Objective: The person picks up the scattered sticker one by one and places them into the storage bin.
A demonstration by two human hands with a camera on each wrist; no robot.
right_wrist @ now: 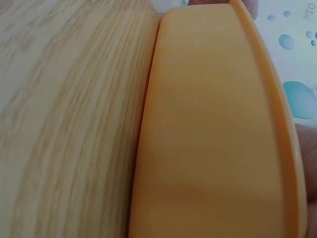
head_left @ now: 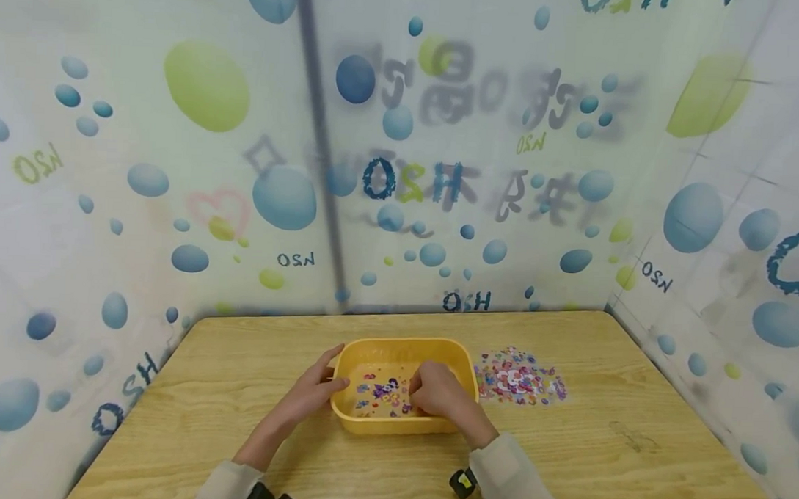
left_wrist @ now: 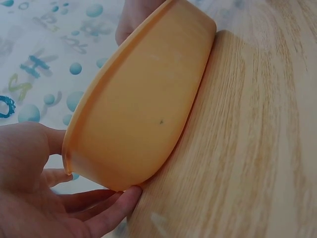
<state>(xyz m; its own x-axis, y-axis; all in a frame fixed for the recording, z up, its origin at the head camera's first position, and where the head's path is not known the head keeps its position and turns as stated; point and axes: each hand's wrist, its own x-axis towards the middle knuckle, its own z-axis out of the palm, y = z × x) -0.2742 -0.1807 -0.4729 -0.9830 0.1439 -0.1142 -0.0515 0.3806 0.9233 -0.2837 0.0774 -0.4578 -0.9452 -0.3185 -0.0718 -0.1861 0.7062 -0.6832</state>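
Note:
A shallow yellow plastic basin (head_left: 400, 426) stands on the wooden table, with small colourful sequin-like pieces (head_left: 386, 390) scattered over its floor. At its left end my left hand (head_left: 314, 387) grips the rim, thumb over the edge and fingers against the outer wall, as the left wrist view shows closely. My right hand (head_left: 437, 389) is down inside the basin's right half with its fingers curled near the pieces. Whether it holds any of them is hidden. In the right wrist view the basin's outer wall (right_wrist: 213, 119) covers most of that hand.
A spread pile of similar small shiny pieces (head_left: 519, 377) lies on the table just right of the basin. The wooden table (head_left: 250, 362) reaches back to a hanging curtain (head_left: 400, 227) printed with blue and green bubbles, which also encloses both sides.

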